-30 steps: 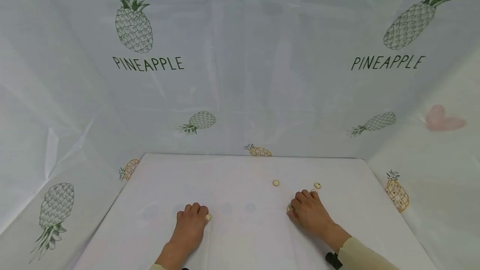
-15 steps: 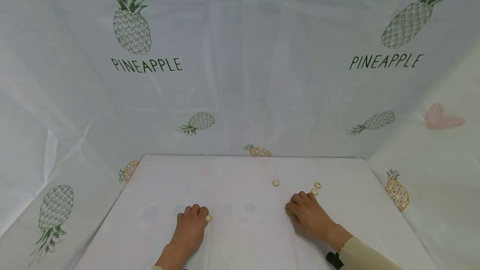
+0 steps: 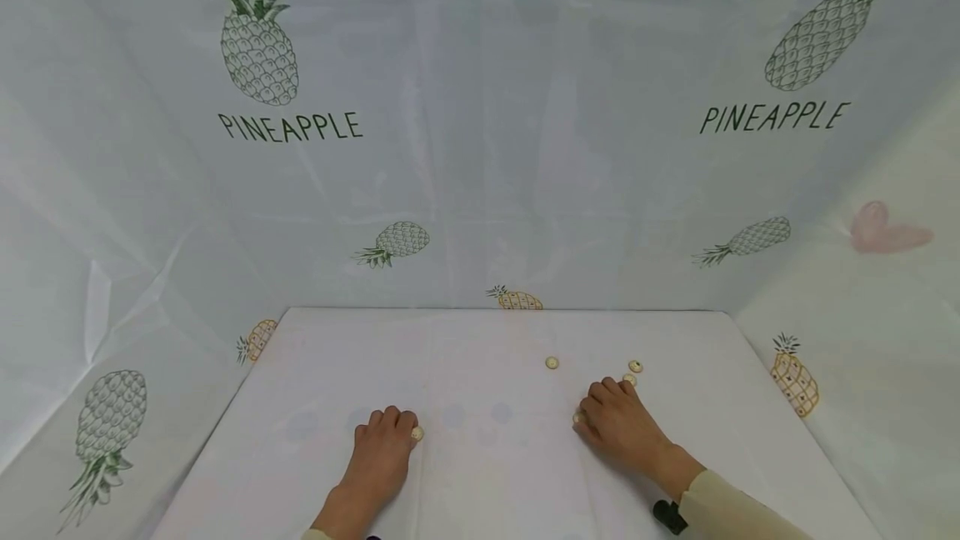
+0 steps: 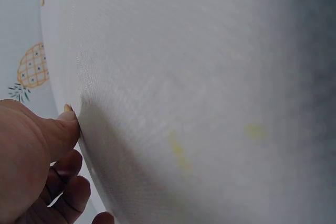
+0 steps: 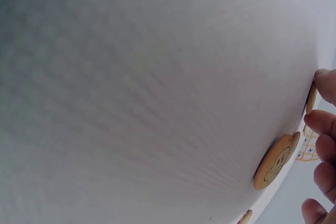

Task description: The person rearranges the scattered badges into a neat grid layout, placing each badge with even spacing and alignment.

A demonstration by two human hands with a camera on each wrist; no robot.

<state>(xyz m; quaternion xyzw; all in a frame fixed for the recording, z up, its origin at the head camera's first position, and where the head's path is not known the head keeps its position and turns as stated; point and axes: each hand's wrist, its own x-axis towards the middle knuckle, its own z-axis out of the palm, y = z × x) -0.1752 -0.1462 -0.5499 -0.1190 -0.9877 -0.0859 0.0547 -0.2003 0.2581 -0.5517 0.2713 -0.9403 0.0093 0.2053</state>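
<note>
My left hand (image 3: 381, 447) is low on the left of the white table, fingers bent, with a small round wooden disc (image 3: 417, 433) at the thumb side. In the left wrist view that disc (image 4: 67, 107) shows only as a sliver past the thumb tip. My right hand (image 3: 621, 425) rests on the right side, and a second wooden disc (image 3: 577, 417) peeks out at its left edge. The right wrist view has this disc (image 5: 312, 97) nearly edge-on, gripped between thumb and fingertip at the tabletop. Just beyond these fingers lies another disc (image 3: 629, 379), partly covered by the hand.
Two more discs, one further left (image 3: 552, 362) and one at the right (image 3: 635, 366), lie farther back. A dark line drawing marks one disc (image 5: 274, 162) in the right wrist view. White pineapple-print sheeting (image 3: 480, 148) rises behind the table (image 3: 495, 473) and along both sides.
Half a second ago the right thumb side reached slightly further left and covered more of its disc; the hand has since shifted slightly back right. The left hand keeps its place.
</note>
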